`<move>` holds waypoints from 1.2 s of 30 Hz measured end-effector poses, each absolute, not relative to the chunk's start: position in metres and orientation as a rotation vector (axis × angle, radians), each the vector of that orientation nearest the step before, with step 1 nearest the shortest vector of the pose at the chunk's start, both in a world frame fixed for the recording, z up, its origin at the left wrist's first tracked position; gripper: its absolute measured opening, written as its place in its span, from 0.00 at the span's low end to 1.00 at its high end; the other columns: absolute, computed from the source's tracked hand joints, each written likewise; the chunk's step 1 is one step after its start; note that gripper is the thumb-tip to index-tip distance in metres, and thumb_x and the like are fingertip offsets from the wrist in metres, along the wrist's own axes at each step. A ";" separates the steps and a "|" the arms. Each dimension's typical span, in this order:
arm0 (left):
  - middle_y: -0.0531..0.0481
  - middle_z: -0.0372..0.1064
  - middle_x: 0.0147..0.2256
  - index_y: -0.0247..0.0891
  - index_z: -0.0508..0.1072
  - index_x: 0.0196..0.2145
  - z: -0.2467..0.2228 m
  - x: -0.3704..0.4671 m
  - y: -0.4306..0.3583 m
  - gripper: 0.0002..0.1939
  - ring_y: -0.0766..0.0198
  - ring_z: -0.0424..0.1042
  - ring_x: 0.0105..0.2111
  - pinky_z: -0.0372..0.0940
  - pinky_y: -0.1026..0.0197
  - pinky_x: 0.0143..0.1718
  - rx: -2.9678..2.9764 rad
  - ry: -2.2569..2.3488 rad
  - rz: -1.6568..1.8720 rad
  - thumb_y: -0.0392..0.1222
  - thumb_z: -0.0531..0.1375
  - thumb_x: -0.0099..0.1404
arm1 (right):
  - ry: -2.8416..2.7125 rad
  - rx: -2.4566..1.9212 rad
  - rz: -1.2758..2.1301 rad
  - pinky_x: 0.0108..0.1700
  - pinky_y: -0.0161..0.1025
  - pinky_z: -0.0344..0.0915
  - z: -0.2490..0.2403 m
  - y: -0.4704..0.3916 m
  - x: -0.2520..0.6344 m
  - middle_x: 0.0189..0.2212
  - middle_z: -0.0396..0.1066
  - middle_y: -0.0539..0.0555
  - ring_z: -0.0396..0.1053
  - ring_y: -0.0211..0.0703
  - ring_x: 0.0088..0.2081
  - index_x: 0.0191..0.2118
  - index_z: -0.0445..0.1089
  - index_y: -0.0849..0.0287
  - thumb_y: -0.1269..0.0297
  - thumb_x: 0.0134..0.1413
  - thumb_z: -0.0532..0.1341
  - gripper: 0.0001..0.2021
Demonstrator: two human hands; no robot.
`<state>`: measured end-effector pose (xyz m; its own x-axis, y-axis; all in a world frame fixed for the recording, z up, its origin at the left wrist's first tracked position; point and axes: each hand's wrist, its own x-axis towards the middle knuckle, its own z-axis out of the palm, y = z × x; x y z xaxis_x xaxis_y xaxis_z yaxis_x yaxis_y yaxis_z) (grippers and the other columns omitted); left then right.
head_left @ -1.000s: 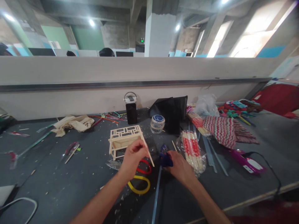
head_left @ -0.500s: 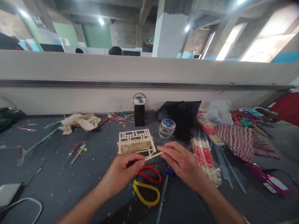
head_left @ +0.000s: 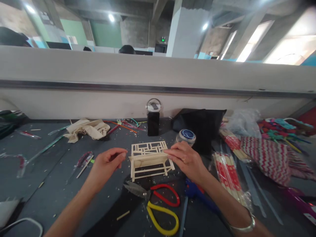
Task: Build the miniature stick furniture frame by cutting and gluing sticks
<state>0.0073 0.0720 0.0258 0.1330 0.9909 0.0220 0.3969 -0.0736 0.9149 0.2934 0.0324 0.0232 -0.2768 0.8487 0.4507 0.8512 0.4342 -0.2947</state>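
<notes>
A small furniture-like frame of thin wooden sticks (head_left: 148,161) stands on the dark table between my hands. My left hand (head_left: 108,166) hovers just left of it, fingers curled, thumb and index slightly apart, with nothing visible between them. At the frame's upper right corner, my right hand (head_left: 187,161) has its fingertips pinched against the wood; whether they also hold a loose stick is hidden. Scissors (head_left: 158,205) with one red and one yellow handle lie in front of the frame. A short stick (head_left: 122,215) rests nearer to me. Under my right forearm is a blue glue gun (head_left: 197,192), partly covered.
A lidded jar (head_left: 187,135) and a black bag (head_left: 202,125) stand behind my right hand. Packed sticks (head_left: 228,174) and striped knitting (head_left: 266,158) lie right. A black phone (head_left: 153,124) stands at the back; beige cloth (head_left: 86,130) lies left. A partition (head_left: 98,102) closes the far side.
Both hands held a thin stick in front of the frame before. Now they are apart: the left has moved left and the right to the frame's upper corner. The view has shifted slightly.
</notes>
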 end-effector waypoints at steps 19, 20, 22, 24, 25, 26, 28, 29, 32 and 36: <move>0.52 0.78 0.31 0.44 0.79 0.34 0.035 0.021 0.042 0.12 0.60 0.74 0.29 0.66 0.66 0.28 2.049 1.258 0.856 0.52 0.60 0.59 | -2.008 -1.904 0.265 0.45 0.37 0.67 0.021 -0.045 0.360 0.41 0.74 0.50 0.72 0.42 0.42 0.46 0.74 0.50 0.62 0.59 0.60 0.11; 0.52 0.79 0.31 0.44 0.79 0.33 0.035 0.024 0.039 0.12 0.60 0.75 0.30 0.66 0.66 0.29 2.060 1.226 0.853 0.52 0.60 0.59 | -1.917 -2.014 0.269 0.43 0.37 0.67 0.013 -0.056 0.368 0.41 0.75 0.50 0.73 0.43 0.41 0.46 0.74 0.50 0.61 0.58 0.60 0.11; 0.52 0.79 0.32 0.45 0.79 0.33 0.036 0.032 0.032 0.11 0.60 0.76 0.30 0.67 0.66 0.29 2.086 1.154 0.833 0.50 0.60 0.60 | -1.762 -2.240 0.242 0.37 0.37 0.66 -0.004 -0.074 0.380 0.36 0.76 0.50 0.74 0.44 0.37 0.39 0.75 0.50 0.60 0.58 0.58 0.08; 0.52 0.79 0.31 0.45 0.79 0.33 0.037 0.040 0.026 0.10 0.61 0.76 0.29 0.67 0.66 0.29 2.107 1.091 0.788 0.49 0.59 0.61 | -1.705 -2.444 0.233 0.31 0.37 0.62 -0.019 -0.086 0.386 0.30 0.76 0.50 0.74 0.45 0.33 0.30 0.74 0.52 0.61 0.57 0.58 0.09; 0.52 0.78 0.31 0.45 0.79 0.33 0.037 0.044 0.023 0.10 0.62 0.75 0.29 0.67 0.66 0.29 2.113 1.068 0.761 0.48 0.59 0.62 | -1.703 -2.521 0.224 0.30 0.36 0.60 -0.025 -0.090 0.387 0.28 0.76 0.51 0.73 0.45 0.32 0.28 0.73 0.53 0.62 0.57 0.57 0.09; 0.52 0.78 0.31 0.45 0.79 0.33 0.038 0.048 0.021 0.10 0.62 0.75 0.29 0.67 0.66 0.29 2.118 1.047 0.739 0.47 0.58 0.62 | -1.715 -2.573 0.210 0.28 0.36 0.57 -0.030 -0.092 0.386 0.28 0.75 0.51 0.73 0.45 0.31 0.27 0.72 0.53 0.63 0.57 0.57 0.10; 0.53 0.78 0.31 0.44 0.79 0.33 0.038 0.055 0.016 0.10 0.63 0.75 0.29 0.67 0.67 0.29 2.118 1.009 0.700 0.45 0.57 0.63 | -1.734 -2.622 0.175 0.27 0.35 0.54 -0.036 -0.093 0.382 0.27 0.75 0.52 0.73 0.45 0.31 0.25 0.70 0.55 0.65 0.57 0.56 0.12; 0.53 0.78 0.31 0.44 0.79 0.33 0.038 0.057 0.014 0.10 0.63 0.75 0.30 0.66 0.67 0.30 2.115 0.993 0.681 0.45 0.57 0.63 | -1.731 -2.630 0.163 0.27 0.35 0.53 -0.036 -0.092 0.380 0.27 0.75 0.53 0.73 0.45 0.31 0.24 0.70 0.55 0.66 0.57 0.55 0.13; 0.53 0.78 0.32 0.44 0.78 0.33 0.037 0.061 0.010 0.10 0.64 0.75 0.31 0.66 0.67 0.31 2.092 0.973 0.648 0.44 0.57 0.64 | -1.658 -2.639 0.184 0.26 0.35 0.51 -0.031 -0.089 0.380 0.25 0.75 0.52 0.73 0.45 0.30 0.23 0.69 0.55 0.68 0.55 0.54 0.12; 0.53 0.78 0.32 0.43 0.78 0.34 0.038 0.061 0.007 0.10 0.64 0.74 0.32 0.65 0.66 0.31 2.029 1.002 0.642 0.44 0.56 0.64 | -1.488 -2.568 0.061 0.27 0.35 0.54 -0.017 -0.086 0.387 0.28 0.76 0.52 0.73 0.44 0.29 0.29 0.72 0.54 0.64 0.57 0.54 0.11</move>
<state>0.0607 0.0065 0.0383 0.5640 0.8198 0.0992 0.4323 -0.3955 0.8104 0.3874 -0.0856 -0.0175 0.5003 0.8644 0.0506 0.8573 -0.4863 -0.1692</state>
